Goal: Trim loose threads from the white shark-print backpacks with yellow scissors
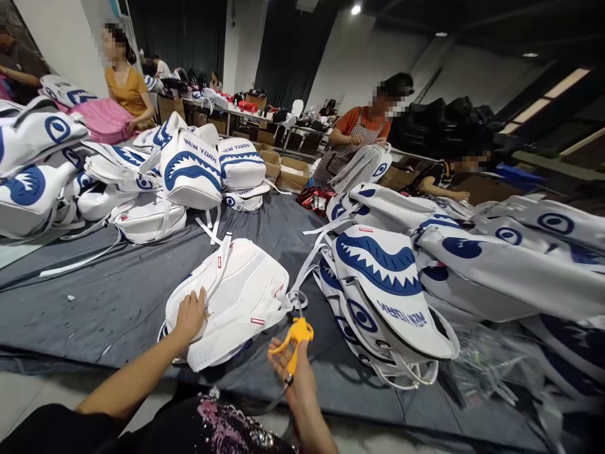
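A white backpack [236, 296] lies on the dark cloth of the table in front of me, its straps and mesh back panel facing up. My left hand [191, 315] is on its left part, fingers closed around a strap or fold that I cannot clearly make out. In my right hand [295, 362] is a yellow-handled tool [297, 340], its metal tip pointing up beside the backpack's strap end at the right edge. The tool's tip is too small to make out fully. A dark cord hangs from the tool's lower end.
Stacked white backpacks [382, 284] with blue shark mouths stand close on the right, beside clear plastic wrapping [486, 359]. More backpacks [193, 170] are piled at the left and back. Across the table are a person in orange [366, 123] and a person in yellow [127, 88].
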The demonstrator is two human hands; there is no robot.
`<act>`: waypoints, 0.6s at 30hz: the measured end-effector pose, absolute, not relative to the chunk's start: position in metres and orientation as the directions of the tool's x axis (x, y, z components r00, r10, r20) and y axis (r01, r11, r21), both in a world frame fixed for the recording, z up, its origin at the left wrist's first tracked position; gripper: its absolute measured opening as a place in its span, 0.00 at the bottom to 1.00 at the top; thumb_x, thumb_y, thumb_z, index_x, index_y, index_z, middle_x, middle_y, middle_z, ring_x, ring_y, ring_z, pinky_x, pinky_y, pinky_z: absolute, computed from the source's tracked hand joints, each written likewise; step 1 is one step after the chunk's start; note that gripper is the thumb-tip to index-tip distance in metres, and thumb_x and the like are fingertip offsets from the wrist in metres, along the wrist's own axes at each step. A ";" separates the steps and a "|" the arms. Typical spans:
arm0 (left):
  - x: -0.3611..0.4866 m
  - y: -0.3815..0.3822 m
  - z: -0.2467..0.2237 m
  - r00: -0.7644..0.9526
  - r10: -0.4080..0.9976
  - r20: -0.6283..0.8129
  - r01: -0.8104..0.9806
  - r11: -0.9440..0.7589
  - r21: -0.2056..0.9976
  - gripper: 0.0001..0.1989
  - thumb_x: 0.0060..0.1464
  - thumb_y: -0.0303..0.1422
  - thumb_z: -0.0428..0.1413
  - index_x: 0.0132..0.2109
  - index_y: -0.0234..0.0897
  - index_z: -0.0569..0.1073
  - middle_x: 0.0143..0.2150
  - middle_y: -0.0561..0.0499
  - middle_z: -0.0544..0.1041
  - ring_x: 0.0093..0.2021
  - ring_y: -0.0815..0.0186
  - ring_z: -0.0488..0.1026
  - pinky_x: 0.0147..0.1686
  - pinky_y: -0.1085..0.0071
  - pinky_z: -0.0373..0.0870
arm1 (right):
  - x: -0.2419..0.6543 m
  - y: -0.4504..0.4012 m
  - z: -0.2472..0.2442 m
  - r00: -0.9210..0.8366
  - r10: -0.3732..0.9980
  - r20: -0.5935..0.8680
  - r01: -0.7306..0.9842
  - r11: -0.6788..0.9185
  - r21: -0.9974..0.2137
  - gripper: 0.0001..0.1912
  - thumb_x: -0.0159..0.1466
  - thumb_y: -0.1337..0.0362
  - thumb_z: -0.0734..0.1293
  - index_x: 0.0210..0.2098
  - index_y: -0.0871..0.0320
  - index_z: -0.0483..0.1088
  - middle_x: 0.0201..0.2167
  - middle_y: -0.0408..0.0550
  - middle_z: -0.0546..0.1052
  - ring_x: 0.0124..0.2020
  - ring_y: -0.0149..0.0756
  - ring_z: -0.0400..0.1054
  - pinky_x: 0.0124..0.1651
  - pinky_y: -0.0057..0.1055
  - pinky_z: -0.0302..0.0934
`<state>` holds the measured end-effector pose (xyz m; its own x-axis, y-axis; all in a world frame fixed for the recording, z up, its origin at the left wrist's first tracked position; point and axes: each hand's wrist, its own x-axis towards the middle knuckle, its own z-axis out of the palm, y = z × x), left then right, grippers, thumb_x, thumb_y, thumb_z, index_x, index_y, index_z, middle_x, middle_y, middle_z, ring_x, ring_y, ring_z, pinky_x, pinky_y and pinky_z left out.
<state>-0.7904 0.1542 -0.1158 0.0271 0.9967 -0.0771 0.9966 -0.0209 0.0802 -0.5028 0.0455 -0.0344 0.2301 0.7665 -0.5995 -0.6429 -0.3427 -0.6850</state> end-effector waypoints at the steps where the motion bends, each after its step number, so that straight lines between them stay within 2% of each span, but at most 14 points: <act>1: -0.792 0.156 -0.114 0.036 0.995 -0.091 0.996 -0.028 0.083 0.35 0.60 0.35 0.55 0.71 0.29 0.58 0.65 0.28 0.66 0.59 0.44 0.68 0.55 0.52 0.67 | -0.493 0.056 -0.022 0.226 0.790 -0.571 -0.592 -0.354 -0.724 0.44 0.48 0.30 0.72 0.50 0.57 0.68 0.37 0.53 0.83 0.39 0.44 0.79 0.45 0.38 0.73; 4: -0.797 0.155 -0.109 -0.004 0.996 -0.085 0.986 0.018 0.167 0.36 0.58 0.36 0.59 0.70 0.34 0.60 0.65 0.32 0.66 0.60 0.45 0.66 0.57 0.52 0.66 | -0.463 0.082 0.017 0.140 0.845 -0.516 -0.451 -0.410 -0.793 0.43 0.53 0.31 0.70 0.51 0.60 0.69 0.37 0.56 0.83 0.39 0.46 0.79 0.47 0.39 0.71; 7: -0.804 0.153 -0.102 -0.035 0.989 -0.142 0.921 0.087 0.379 0.37 0.56 0.32 0.61 0.70 0.36 0.61 0.64 0.34 0.66 0.63 0.44 0.64 0.62 0.51 0.61 | -0.444 0.095 0.039 0.144 0.867 -0.478 -0.300 -0.422 -0.856 0.40 0.58 0.33 0.66 0.52 0.62 0.71 0.39 0.58 0.82 0.41 0.46 0.79 0.47 0.38 0.70; 10: -0.810 0.149 -0.096 -0.027 0.973 -0.228 0.832 0.148 0.534 0.28 0.61 0.31 0.54 0.67 0.35 0.66 0.61 0.37 0.72 0.62 0.49 0.67 0.63 0.54 0.61 | -0.441 0.099 0.041 0.105 0.864 -0.493 -0.082 -0.486 -0.870 0.40 0.59 0.30 0.62 0.48 0.62 0.73 0.36 0.57 0.82 0.37 0.45 0.78 0.44 0.38 0.70; 12: -0.813 0.139 -0.094 0.024 0.963 -0.268 0.743 0.162 0.650 0.23 0.65 0.38 0.50 0.63 0.38 0.71 0.57 0.42 0.77 0.58 0.55 0.72 0.60 0.61 0.67 | -0.443 0.102 0.038 0.055 0.866 -0.497 0.135 -0.500 -0.856 0.40 0.58 0.28 0.61 0.39 0.61 0.75 0.32 0.55 0.81 0.33 0.43 0.76 0.41 0.37 0.69; 13: -0.813 0.132 -0.093 0.063 0.953 -0.296 0.643 0.188 0.743 0.23 0.65 0.44 0.49 0.60 0.38 0.74 0.54 0.44 0.79 0.54 0.57 0.75 0.57 0.63 0.70 | -0.445 0.105 0.036 0.014 0.869 -0.494 0.237 -0.483 -0.843 0.39 0.57 0.27 0.61 0.35 0.60 0.75 0.30 0.54 0.80 0.31 0.41 0.75 0.39 0.36 0.69; 15: -0.810 0.119 -0.092 0.148 0.917 -0.371 0.331 0.308 0.892 0.30 0.60 0.57 0.52 0.52 0.35 0.78 0.47 0.44 0.82 0.47 0.57 0.79 0.51 0.64 0.74 | -0.452 0.117 0.031 -0.087 0.867 -0.492 0.375 -0.429 -0.822 0.38 0.58 0.28 0.60 0.30 0.59 0.73 0.27 0.51 0.79 0.29 0.39 0.73 0.36 0.34 0.67; 16: -0.807 0.114 -0.091 0.179 0.892 -0.414 0.155 0.390 0.908 0.34 0.56 0.61 0.54 0.49 0.33 0.79 0.44 0.42 0.83 0.45 0.57 0.79 0.49 0.63 0.75 | -0.456 0.126 0.028 -0.135 0.859 -0.493 0.418 -0.402 -0.814 0.37 0.60 0.29 0.59 0.29 0.59 0.72 0.25 0.50 0.78 0.27 0.38 0.72 0.35 0.34 0.66; 18: -0.799 0.114 -0.089 0.212 0.829 -0.518 -0.111 0.547 0.830 0.37 0.54 0.62 0.55 0.48 0.29 0.78 0.41 0.38 0.83 0.42 0.56 0.80 0.47 0.63 0.76 | -0.467 0.152 0.024 -0.202 0.842 -0.500 0.535 -0.333 -0.776 0.32 0.65 0.35 0.58 0.30 0.59 0.70 0.23 0.47 0.76 0.24 0.35 0.69 0.34 0.32 0.64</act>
